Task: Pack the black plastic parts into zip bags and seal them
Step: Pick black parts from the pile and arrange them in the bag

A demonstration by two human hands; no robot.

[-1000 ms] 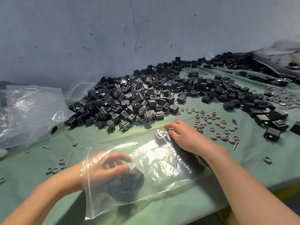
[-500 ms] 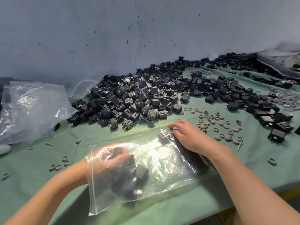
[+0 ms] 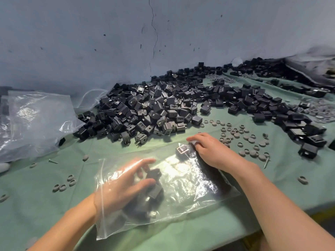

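— While both hands are at the zip bag (image 3: 190,185), what do you count inside it?

— Fig. 1, head view. I count one clear zip bag, flat on the green cloth (image 3: 235,229) near the table's front edge, mouth toward the left. About four black plastic parts (image 3: 155,192) lie clustered inside it near the mouth. They overlap, so I cannot fix the number. One more, a grey-faced part (image 3: 182,150), sits under the plastic at the far corner.

— And the two hands?

— (a) the left hand (image 3: 125,185) is wrist-deep inside the bag. Its fingers are spread apart, and its fingertips and thumb touch the clustered parts, closed round none that I can see. (b) the right hand (image 3: 212,152) is outside, on the bag's far right corner. Its fingers are together and curled down, bunching the plastic just beside the grey-faced part.

— The stock?

— (c) One heap of loose black parts (image 3: 154,109), hundreds of them, lies beyond the bag against the wall (image 3: 90,42).
(d) Grey rings (image 3: 244,140), several dozen, are scattered right of the right hand, and a ring cluster (image 3: 63,184) of about four lies left of the bag.
(e) Two screws: the left screw (image 3: 53,161) and the right screw (image 3: 266,163).
(f) Empty clear bags (image 3: 36,120) are piled at far left, and I cannot count them.
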